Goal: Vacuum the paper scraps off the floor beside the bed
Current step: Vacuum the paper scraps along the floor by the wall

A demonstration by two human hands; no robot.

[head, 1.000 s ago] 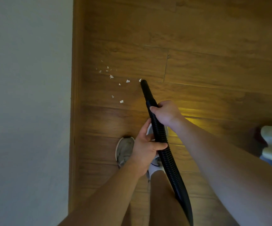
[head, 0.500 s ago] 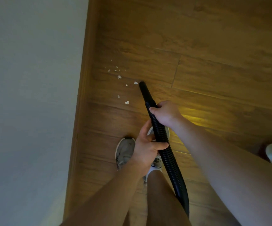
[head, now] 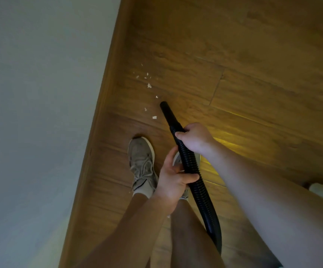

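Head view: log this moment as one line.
left hand grips hose | right hand grips hose | nozzle beside paper scraps | floor not cleared

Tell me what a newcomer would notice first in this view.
First comes the black vacuum hose in the middle, gripped by the right hand ahead of the left hand, with its nozzle aimed at the wooden floor. Just left of and beyond the nozzle tip, small white paper scraps lie scattered near the edge of the pale bed. A grey shoe stands just below them.

Wood floor point(head: 253, 78): paper scraps point(head: 149, 85), shoe point(head: 142, 163)
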